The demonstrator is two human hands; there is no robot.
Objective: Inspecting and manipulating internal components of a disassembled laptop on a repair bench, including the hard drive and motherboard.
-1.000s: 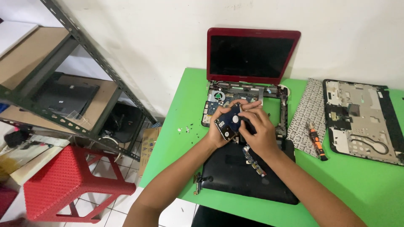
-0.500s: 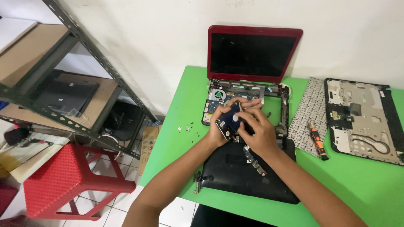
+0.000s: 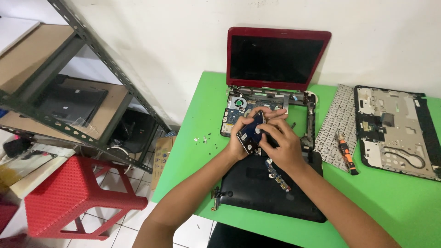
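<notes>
Both of my hands hold a small hard drive above a dismantled red laptop whose screen stands upright. My left hand grips the drive's lower left side and tilts it. My right hand covers its right side, fingers curled over the edge. Under the hands the laptop's open base shows a fan and circuit board. A black bottom cover lies in front, with a narrow circuit strip on it.
On the green table, a keyboard, an orange screwdriver and a palm-rest frame lie to the right. Small screws sit at the left. A metal shelf rack and red stool stand beside the table.
Both hands keep their hold on the drive and have only shifted it slightly; my right fingers have moved a little over its edge.
</notes>
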